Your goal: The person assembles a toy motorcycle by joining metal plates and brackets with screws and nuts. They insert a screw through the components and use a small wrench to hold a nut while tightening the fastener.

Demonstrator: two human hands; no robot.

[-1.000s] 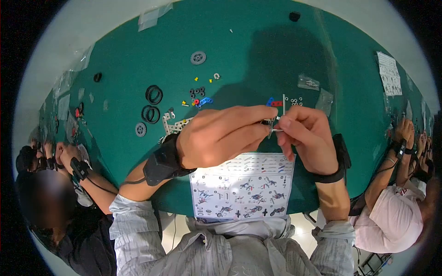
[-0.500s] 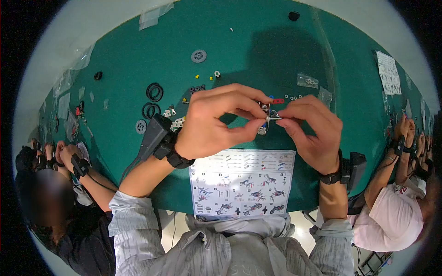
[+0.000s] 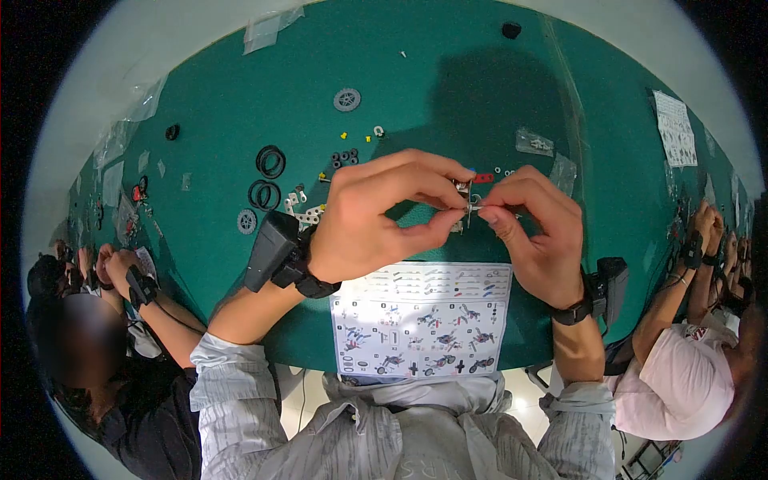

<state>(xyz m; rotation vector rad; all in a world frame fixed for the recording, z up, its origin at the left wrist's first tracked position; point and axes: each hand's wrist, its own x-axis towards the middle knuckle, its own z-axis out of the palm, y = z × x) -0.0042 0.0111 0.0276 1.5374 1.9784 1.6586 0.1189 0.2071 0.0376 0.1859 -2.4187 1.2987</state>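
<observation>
Between my two hands, above the instruction sheet (image 3: 424, 320), is a small metal assembly (image 3: 462, 187) with a red strip (image 3: 483, 178) visible behind it. My left hand (image 3: 392, 208) pinches the assembly from the left with thumb and fingers. From the right, the thumb and index finger of my right hand (image 3: 538, 226) close on a thin metal piece (image 3: 477, 208) that meets the assembly. My fingertips hide much of both pieces. Small white nuts (image 3: 498, 170) lie just behind my right hand.
On the green table (image 3: 264, 88) lie black rings (image 3: 270, 162), grey wheels (image 3: 347, 100), perforated metal pieces (image 3: 306, 216), black rollers (image 3: 345, 158) and yellow parts (image 3: 344, 136). Small plastic bags (image 3: 534, 142) sit at the right. Other people work at both sides.
My right hand has shifted slightly left and its fingers have closed in nearer the assembly. My left hand stays almost in place, still pinching it.
</observation>
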